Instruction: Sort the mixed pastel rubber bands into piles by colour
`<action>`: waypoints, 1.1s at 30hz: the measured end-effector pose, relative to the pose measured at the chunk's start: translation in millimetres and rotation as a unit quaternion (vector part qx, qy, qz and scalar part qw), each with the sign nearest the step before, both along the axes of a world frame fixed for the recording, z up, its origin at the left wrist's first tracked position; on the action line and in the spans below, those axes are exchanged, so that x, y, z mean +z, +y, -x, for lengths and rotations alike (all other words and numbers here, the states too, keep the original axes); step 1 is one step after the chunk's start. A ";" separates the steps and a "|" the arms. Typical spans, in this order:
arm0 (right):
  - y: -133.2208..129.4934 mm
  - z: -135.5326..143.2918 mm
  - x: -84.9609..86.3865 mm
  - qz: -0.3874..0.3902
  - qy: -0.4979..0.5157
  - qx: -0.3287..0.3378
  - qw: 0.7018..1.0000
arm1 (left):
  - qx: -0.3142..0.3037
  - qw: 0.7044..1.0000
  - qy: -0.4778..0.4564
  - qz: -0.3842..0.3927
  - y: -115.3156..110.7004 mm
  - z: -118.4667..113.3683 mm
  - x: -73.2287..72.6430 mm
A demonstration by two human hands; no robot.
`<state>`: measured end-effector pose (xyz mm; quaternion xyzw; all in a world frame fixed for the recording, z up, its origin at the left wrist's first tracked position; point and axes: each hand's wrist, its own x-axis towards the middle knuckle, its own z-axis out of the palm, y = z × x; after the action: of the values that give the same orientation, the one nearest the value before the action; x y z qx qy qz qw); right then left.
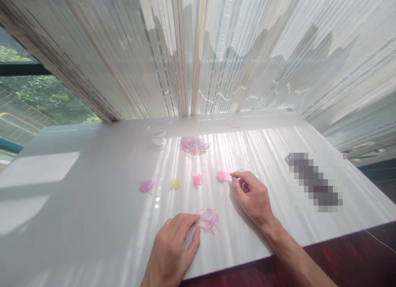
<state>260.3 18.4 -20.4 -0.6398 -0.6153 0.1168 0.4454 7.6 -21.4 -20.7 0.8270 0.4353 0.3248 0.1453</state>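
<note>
My left hand (175, 241) rests at the near side of the table, its thumb and index finger apart at the left edge of a loose mixed pile of small rubber bands (209, 221). Just right of a small pink pile of bands (222, 176), my right hand (252, 196) has thumb and index finger pinched together; whether a band is between them is too small to tell. Partly hidden behind that hand is a teal pile (240, 170). Leftward in the same row lie a coral-pink pile (197, 180), a yellow pile (175, 183) and a purple pile (146, 186).
A larger mixed heap of bands (194, 145) lies farther back, beside a clear round container (159, 137). A clear round lid (234, 122) is near the back edge. On the right a pixelated dark object (315, 181) lies on the white table (93, 221). Striped curtains (192, 51) hang behind.
</note>
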 end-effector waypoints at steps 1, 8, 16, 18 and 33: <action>-0.1 0.0 0.0 0.002 0.002 0.000 1.000 | 0.001 1.000 0.000 -0.001 0.3 -0.5 0.0; -0.9 -0.3 -0.2 0.009 0.010 0.010 1.000 | 0.000 1.000 -0.021 0.002 2.0 -1.2 2.6; -5.8 2.2 9.3 -0.065 0.008 0.102 0.993 | 0.001 0.994 -0.094 0.054 -0.3 0.9 13.0; -9.8 5.6 11.5 -0.097 0.003 0.184 0.978 | 0.007 0.991 -0.118 0.056 0.8 -2.0 15.2; -16.5 19.5 9.5 -0.131 -0.055 0.333 0.932 | 0.027 0.984 -0.160 0.079 5.2 -17.0 11.2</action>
<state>240.8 1.9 -10.8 -0.3397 -0.8263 0.1414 0.4264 24.6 -16.2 -9.5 0.7385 0.4528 0.4207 0.2694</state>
